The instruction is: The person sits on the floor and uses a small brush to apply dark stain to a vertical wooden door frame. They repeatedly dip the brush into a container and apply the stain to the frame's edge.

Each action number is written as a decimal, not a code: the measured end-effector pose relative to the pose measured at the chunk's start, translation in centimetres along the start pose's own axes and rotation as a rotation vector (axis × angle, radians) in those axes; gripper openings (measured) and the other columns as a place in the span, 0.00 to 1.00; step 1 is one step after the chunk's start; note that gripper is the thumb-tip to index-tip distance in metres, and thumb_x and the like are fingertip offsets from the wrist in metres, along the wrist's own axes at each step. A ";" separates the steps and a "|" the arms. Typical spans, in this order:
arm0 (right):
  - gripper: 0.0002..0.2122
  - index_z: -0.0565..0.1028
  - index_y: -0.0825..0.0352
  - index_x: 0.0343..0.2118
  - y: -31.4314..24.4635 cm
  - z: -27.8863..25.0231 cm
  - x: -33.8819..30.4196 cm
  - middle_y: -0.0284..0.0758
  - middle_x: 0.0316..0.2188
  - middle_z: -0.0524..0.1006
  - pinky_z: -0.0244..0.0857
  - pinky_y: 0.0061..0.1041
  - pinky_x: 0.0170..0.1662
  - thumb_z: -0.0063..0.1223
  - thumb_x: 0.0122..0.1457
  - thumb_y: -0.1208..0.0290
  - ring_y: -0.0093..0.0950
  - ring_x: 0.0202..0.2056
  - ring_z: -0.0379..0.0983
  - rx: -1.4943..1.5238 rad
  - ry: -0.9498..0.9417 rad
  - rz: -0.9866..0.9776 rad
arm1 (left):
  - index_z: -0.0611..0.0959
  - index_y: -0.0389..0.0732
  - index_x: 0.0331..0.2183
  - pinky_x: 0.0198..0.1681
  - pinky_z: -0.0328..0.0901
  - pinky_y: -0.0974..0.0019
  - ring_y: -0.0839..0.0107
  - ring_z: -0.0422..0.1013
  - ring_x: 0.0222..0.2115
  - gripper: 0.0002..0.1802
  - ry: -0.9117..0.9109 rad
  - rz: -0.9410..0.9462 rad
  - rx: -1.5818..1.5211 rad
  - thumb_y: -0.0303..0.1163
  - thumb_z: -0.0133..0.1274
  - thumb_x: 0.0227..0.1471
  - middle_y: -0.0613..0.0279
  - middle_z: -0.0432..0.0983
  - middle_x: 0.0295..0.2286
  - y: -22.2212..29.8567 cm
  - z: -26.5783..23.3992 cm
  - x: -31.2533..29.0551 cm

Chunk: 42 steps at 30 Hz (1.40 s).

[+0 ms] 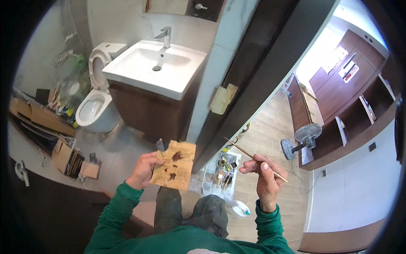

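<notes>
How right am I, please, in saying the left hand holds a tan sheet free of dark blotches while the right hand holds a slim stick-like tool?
Not quite: the head view shows several dark brown blotches on the tan sheet in the left hand.

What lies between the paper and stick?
Between the paper and stick, the head view shows the dark door frame and, on the floor, a sheet with tools.

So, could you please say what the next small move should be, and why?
Perhaps bring the thin brush to the dark smears, since the right hand holds it apart from the tan sheet bearing them, which the left hand holds up.
</notes>
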State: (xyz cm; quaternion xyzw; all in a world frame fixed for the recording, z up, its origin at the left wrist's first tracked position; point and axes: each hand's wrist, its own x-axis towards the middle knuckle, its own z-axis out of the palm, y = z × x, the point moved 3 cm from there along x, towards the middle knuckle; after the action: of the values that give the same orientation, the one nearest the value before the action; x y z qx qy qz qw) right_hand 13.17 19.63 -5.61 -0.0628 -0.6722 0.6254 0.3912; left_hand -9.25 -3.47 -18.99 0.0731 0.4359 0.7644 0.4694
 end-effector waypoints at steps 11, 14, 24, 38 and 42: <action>0.13 0.76 0.80 0.44 -11.2 0.1 -1.8 0.48 0.33 0.80 0.75 0.32 0.37 0.48 0.62 0.75 0.37 0.35 0.79 0.015 0.251 0.311 | 0.75 0.27 0.44 0.43 0.74 0.63 0.65 0.78 0.37 0.18 0.218 0.100 -0.190 0.20 0.45 0.49 0.51 0.78 0.40 9.3 11.2 -10.3; 0.12 0.77 0.77 0.44 -13.5 0.1 -1.7 0.45 0.34 0.80 0.74 0.29 0.38 0.49 0.62 0.76 0.33 0.36 0.79 -0.066 0.257 0.278 | 0.77 0.27 0.43 0.43 0.74 0.63 0.66 0.77 0.37 0.18 0.200 0.174 -0.116 0.20 0.45 0.49 0.51 0.78 0.39 11.8 13.6 -11.6; 0.11 0.77 0.79 0.42 -18.0 4.9 2.1 0.45 0.30 0.81 0.73 0.28 0.37 0.50 0.61 0.76 0.30 0.31 0.79 -0.016 0.216 0.196 | 0.78 0.28 0.44 0.44 0.70 0.68 0.72 0.76 0.37 0.17 0.070 0.247 0.124 0.20 0.48 0.51 0.54 0.79 0.40 17.1 16.3 -9.1; 0.12 0.79 0.77 0.40 -17.1 14.2 6.8 0.42 0.28 0.82 0.69 0.21 0.33 0.53 0.62 0.72 0.26 0.28 0.78 -0.222 0.248 0.213 | 0.80 0.28 0.43 0.42 0.69 0.71 0.76 0.75 0.36 0.15 -0.196 0.167 0.330 0.21 0.50 0.52 0.56 0.80 0.38 21.8 14.6 -4.9; 0.11 0.79 0.76 0.40 -16.7 14.3 6.9 0.40 0.28 0.82 0.69 0.20 0.34 0.53 0.62 0.71 0.24 0.29 0.78 -0.228 0.217 0.232 | 0.80 0.28 0.43 0.43 0.68 0.71 0.76 0.75 0.35 0.15 -0.211 0.151 0.355 0.20 0.50 0.52 0.56 0.80 0.37 21.9 15.0 -4.9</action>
State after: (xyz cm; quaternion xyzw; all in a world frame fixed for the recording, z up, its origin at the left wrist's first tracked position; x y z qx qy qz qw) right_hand 6.55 8.74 13.63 -0.2507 -0.6808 0.5759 0.3768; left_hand -13.10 -2.29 7.69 0.2667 0.5053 0.6969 0.4334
